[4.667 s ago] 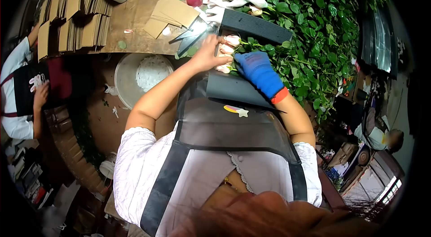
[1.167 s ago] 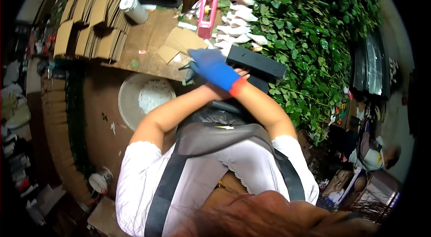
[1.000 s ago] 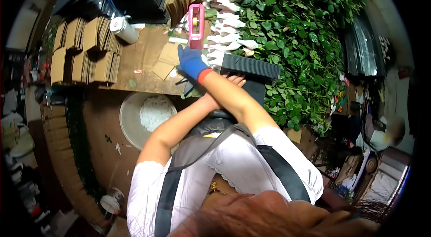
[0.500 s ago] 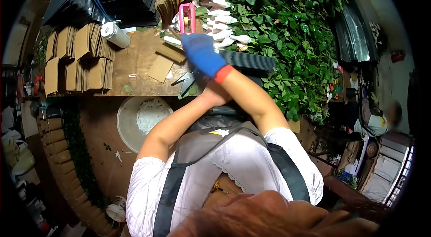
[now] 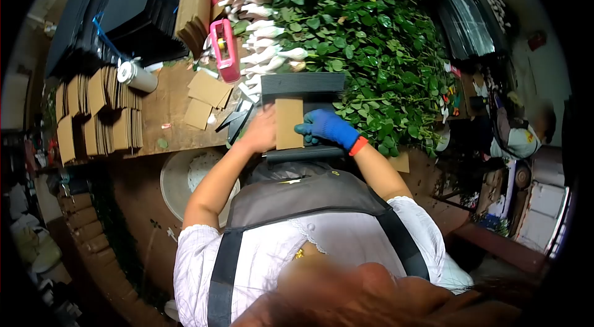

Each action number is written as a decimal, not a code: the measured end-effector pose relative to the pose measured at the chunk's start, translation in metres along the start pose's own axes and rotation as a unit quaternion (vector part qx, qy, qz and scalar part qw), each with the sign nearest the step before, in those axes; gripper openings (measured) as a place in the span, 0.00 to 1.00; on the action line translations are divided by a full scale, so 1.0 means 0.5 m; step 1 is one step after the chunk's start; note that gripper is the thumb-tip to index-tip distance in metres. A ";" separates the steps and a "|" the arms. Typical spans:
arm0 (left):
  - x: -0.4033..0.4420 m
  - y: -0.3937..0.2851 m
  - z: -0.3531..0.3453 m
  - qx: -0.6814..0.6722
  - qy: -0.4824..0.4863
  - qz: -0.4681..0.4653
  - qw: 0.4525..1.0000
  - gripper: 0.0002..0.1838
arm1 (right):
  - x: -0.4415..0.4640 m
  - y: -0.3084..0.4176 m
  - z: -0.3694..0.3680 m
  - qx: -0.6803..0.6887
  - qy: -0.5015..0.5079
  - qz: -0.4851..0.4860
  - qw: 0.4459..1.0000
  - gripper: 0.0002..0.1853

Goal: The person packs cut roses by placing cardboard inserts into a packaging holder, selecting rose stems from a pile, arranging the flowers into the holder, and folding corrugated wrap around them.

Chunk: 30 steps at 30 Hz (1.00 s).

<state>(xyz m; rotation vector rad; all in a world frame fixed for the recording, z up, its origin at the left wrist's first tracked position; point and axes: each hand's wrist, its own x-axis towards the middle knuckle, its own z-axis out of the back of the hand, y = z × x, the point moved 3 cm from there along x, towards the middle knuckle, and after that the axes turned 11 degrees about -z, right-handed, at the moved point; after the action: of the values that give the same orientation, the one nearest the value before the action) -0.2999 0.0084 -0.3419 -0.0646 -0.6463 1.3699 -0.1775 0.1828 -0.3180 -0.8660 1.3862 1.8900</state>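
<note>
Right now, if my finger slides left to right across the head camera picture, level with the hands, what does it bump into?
Cardboard stacks, loose cardboard, scissors, bare left hand, cardboard piece between the hands, blue-gloved right hand, then green leaves.

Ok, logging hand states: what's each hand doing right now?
Left hand: beside the cardboard piece; grip can't be told.
Right hand: gloved, holding the cardboard piece.

The right hand (image 5: 328,127) wears a blue glove (image 5: 339,130); a grey apron (image 5: 309,200) covers a white top (image 5: 201,259), possibly lace-trimmed.
</note>
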 end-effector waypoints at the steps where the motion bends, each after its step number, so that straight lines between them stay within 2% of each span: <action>1: -0.014 0.001 0.030 0.013 -0.017 0.018 1.000 0.26 | -0.008 0.014 0.001 -0.019 -0.006 -0.002 1.000 0.20; 2: -0.040 0.000 0.041 0.044 -0.050 0.052 0.996 0.25 | -0.029 0.039 0.003 -0.088 -0.027 0.004 0.996 0.21; 3: -0.044 -0.012 0.067 0.075 -0.124 0.054 0.988 0.22 | -0.024 0.041 0.002 -0.141 -0.028 0.004 0.990 0.23; 5: -0.045 -0.028 0.091 0.036 -0.141 0.034 0.989 0.19 | -0.018 0.034 0.001 -0.180 -0.054 0.017 0.982 0.24; 7: 0.027 -0.068 0.122 0.003 -0.078 -0.024 0.997 0.19 | -0.010 0.031 -0.002 -0.255 -0.138 0.063 0.955 0.23; 8: 0.042 -0.070 0.109 0.015 -0.034 -0.021 0.999 0.15 | -0.019 0.036 -0.001 -0.294 -0.178 0.085 0.935 0.23; 9: 0.041 -0.071 0.091 -0.033 -0.040 0.037 0.998 0.10 | -0.033 0.034 0.003 -0.300 -0.195 0.101 0.928 0.23; 11: 0.050 -0.072 0.091 -0.014 -0.036 0.046 0.998 0.07 | -0.068 0.048 0.023 -0.312 -0.236 0.136 0.910 0.23; 12: 0.052 -0.075 0.087 0.005 -0.028 0.036 0.999 0.09 | -0.099 0.049 0.057 -0.184 -0.271 0.164 0.931 0.23; 13: 0.053 -0.079 0.083 0.011 -0.020 0.047 0.999 0.10 | -0.119 0.040 0.101 -0.073 -0.335 0.229 0.911 0.19; 14: 0.055 -0.082 0.082 0.012 -0.024 0.051 0.998 0.10 | -0.133 0.031 0.146 -0.046 -0.478 0.304 0.823 0.16; 15: 0.055 -0.084 0.083 0.013 -0.026 0.055 0.998 0.10 | -0.143 0.028 0.210 -0.053 -0.520 0.319 0.791 0.19; 17: 0.057 -0.085 0.083 0.013 -0.026 0.063 0.998 0.09 | -0.136 0.010 0.292 -0.226 -0.660 0.198 0.688 0.23; 19: 0.055 -0.087 0.079 0.018 -0.033 0.070 0.997 0.08 | -0.043 -0.047 0.329 -0.304 -0.653 0.123 0.683 0.22; 22: 0.051 -0.091 0.078 0.016 -0.027 0.083 0.996 0.08 | 0.029 -0.110 0.357 -0.340 -0.593 0.182 0.707 0.21; 25: 0.050 -0.089 0.074 0.019 -0.030 0.096 0.995 0.08 | -0.020 -0.085 0.355 -0.312 -0.583 0.215 0.719 0.19; 27: 0.052 -0.091 0.077 0.020 -0.031 0.102 0.994 0.08 | 0.020 -0.126 0.338 -0.366 -0.474 0.196 0.776 0.20; 29: 0.051 -0.092 0.076 0.019 -0.023 0.105 0.994 0.08 | 0.058 -0.157 0.328 -0.429 -0.360 0.177 0.809 0.21; 30: 0.050 -0.089 0.074 0.020 -0.023 0.103 0.994 0.08 | 0.030 -0.135 0.342 -0.424 -0.351 0.180 0.815 0.22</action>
<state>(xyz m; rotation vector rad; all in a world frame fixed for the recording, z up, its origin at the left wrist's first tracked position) -0.2760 0.0093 -0.2836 -0.0691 -0.6634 1.5871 -0.1559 0.3659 -0.3279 -0.1560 0.2082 2.7804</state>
